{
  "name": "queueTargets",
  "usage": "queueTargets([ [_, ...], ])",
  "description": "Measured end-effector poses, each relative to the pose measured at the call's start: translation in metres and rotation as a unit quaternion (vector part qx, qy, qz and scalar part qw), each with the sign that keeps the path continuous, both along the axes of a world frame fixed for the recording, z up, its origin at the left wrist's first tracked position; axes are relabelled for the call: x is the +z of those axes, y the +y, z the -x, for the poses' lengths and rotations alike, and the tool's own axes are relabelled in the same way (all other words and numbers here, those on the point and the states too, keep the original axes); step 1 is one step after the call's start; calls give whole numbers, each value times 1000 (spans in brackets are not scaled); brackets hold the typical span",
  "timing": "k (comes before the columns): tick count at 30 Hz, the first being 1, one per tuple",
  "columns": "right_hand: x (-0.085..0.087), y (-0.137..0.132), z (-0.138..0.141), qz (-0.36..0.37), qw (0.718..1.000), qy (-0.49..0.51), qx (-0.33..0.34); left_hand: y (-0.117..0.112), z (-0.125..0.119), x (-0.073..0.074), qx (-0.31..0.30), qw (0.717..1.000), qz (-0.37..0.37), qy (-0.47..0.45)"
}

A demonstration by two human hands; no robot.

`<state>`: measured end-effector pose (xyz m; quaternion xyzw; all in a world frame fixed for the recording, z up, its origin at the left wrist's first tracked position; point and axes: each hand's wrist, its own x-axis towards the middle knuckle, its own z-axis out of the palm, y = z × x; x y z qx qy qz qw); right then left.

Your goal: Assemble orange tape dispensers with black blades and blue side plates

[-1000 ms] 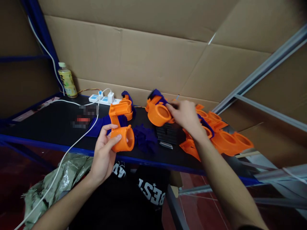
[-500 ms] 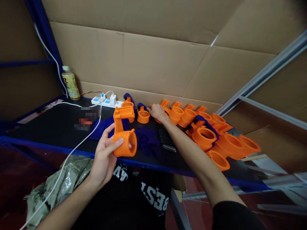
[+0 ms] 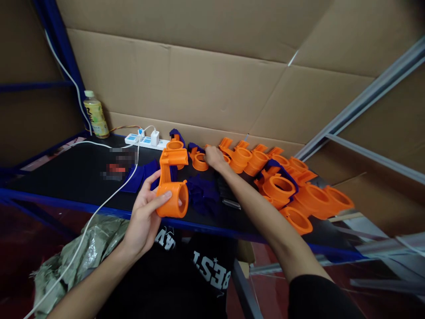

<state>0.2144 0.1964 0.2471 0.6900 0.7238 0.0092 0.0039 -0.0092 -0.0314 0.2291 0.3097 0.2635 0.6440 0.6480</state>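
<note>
An orange plastic holder (image 3: 173,201), a short open ring with a ribbed arm and a crosspiece on top, is held up over the table's front edge. My left hand (image 3: 148,210) is closed around its ring, thumb on the outside. At the back of the table my right hand (image 3: 215,157) is bent down among other orange parts, its fingers curled and mostly hidden; what they grip does not show. Just left of it stands an orange ring (image 3: 200,165) with a dark blue piece behind. Dark blue pieces (image 3: 202,190) lie between my hands.
Several orange holders (image 3: 280,186) crowd the table's right side. A white power strip (image 3: 146,141) with a charger and cable lies at the back. A yellow-labelled bottle (image 3: 96,116) stands at the far left. Black strips (image 3: 226,192) lie under my right forearm. Cardboard (image 3: 199,84) walls the back.
The view has shifted slightly. My right hand has drawn its fingers in closer beside the orange ring at the back. My left hand keeps the holder nearly still.
</note>
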Motion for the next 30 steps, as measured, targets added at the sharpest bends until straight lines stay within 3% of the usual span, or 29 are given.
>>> queueTargets([
  [4, 12, -11, 5, -57, 996, 66, 1, 3, -1, -5, -4, 1000, -7, 11],
  [8, 32, -50, 8, -128, 975, 166, 77, 4, -5, -10, -24, 999, -16, 29],
  [9, 35, -65, 8, -125, 960, 220, 120, 4, -6, -11, -30, 999, -20, 34],
  [11, 40, -97, 9, -68, 892, 380, 235, 3, -10, -12, -46, 998, -24, 46],
  [13, 41, -127, 9, -1, 833, 467, 296, 1, -13, -13, -72, 994, -35, 69],
  [16, 38, -156, 11, 17, 816, 510, 271, 0, -15, -16, -68, 977, -72, 186],
  [18, 33, -167, 13, 24, 799, 546, 252, 1, -14, -18, -3, 955, -102, 278],
  [20, 27, -178, 19, 43, 783, 564, 257, 2, -13, -19, 43, 946, -119, 299],
  [22, 19, -192, 27, 34, 793, 547, 265, 2, -12, -18, 22, 960, -110, 256],
  [26, 8, -217, 34, -76, 853, 443, 264, 0, -14, -16, -61, 975, -63, 206],
  [30, 7, -212, 3, -198, 891, 350, 212, 0, -14, -14, -99, 973, -55, 200],
])
